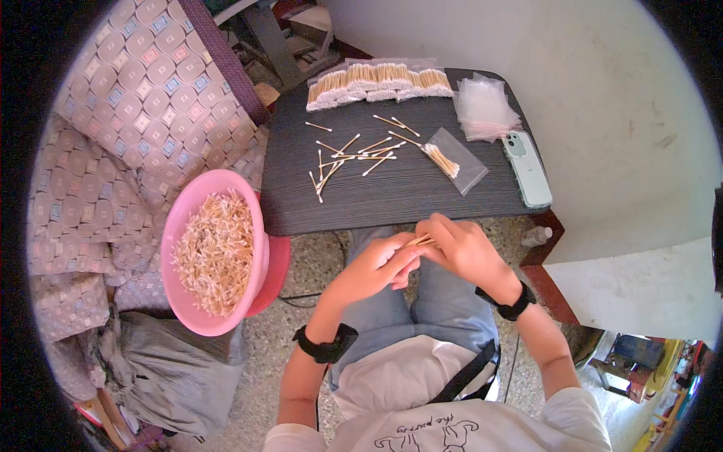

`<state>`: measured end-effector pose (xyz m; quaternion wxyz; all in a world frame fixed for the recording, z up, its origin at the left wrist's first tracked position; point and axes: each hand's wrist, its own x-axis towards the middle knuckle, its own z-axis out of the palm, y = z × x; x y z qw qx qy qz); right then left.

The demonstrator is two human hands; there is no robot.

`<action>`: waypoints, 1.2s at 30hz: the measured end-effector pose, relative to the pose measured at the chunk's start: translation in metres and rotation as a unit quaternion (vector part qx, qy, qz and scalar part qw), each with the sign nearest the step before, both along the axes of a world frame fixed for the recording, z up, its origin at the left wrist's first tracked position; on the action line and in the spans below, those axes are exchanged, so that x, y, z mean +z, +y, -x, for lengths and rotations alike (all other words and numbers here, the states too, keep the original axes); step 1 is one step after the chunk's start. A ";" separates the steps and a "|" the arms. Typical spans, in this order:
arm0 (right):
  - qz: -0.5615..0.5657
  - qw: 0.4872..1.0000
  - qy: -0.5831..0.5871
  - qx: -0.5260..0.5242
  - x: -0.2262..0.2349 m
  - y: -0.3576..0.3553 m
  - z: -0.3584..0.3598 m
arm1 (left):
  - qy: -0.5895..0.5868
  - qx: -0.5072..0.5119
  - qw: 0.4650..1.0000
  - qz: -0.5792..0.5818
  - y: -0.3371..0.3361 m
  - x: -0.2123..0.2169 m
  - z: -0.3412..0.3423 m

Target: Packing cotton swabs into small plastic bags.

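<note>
Over my lap, just off the near edge of the dark table (339,215), both hands come together around a few cotton swabs (423,240). My left hand (384,265) is closed on them, thumb along the wooden sticks. Curled fingers of my right hand (458,247) grip the same swabs from the other side; the cotton ends are mostly hidden. On the table ahead, loose cotton swabs (346,156) lie scattered. Right of them rests a clear plastic bag (470,170) with a small bunch of swabs partly in it.
Filled swab bags (376,79) line the table's far edge. At right are a stack of clear bags (486,109) and a pale phone (529,169). A pink basin (175,256) full of swabs stands left, beside a patterned sofa (151,90). A wall (602,113) borders the right.
</note>
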<state>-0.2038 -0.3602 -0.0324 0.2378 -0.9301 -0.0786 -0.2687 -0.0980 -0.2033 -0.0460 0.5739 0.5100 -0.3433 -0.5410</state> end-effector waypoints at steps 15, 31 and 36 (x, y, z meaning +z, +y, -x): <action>-0.081 0.996 0.018 -0.035 -0.001 0.002 0.023 | -0.185 0.204 0.958 0.076 -0.002 0.002 0.026; 0.042 0.995 0.090 -0.025 0.003 0.001 0.036 | -0.248 0.171 0.953 0.015 -0.005 0.010 0.027; -0.185 0.954 0.227 0.068 0.008 -0.006 0.042 | -0.423 0.147 0.882 0.146 -0.005 0.002 0.026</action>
